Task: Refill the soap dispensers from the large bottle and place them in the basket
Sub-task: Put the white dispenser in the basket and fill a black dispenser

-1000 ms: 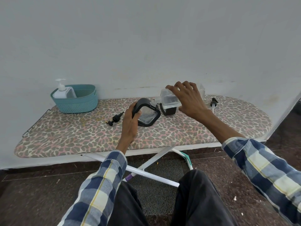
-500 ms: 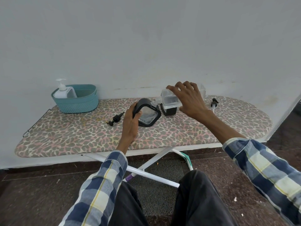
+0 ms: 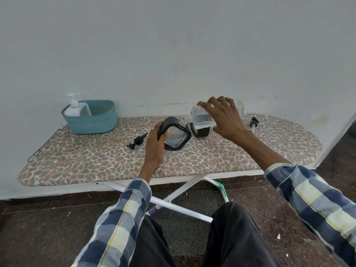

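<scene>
My right hand [image 3: 224,116] grips a large clear bottle [image 3: 200,119], tipped on its side with its neck pointing left. The neck meets the top of a black-framed clear soap dispenser [image 3: 176,138], tilted and held by my left hand [image 3: 155,145]. A second black dispenser [image 3: 201,132] stands behind, partly hidden by the bottle. One black pump head [image 3: 137,140] lies left of my left hand, another pump head [image 3: 253,122] lies at the right. A teal basket [image 3: 96,122] at the far left holds a white pump dispenser [image 3: 74,107].
Everything rests on a leopard-print ironing board [image 3: 96,160] pushed against a white wall. Its white crossed legs show below, over a dark floor. My knees sit under the board's near edge.
Almost nothing differs: both hands keep their hold, with the bottle staying tipped against the dispenser's opening.
</scene>
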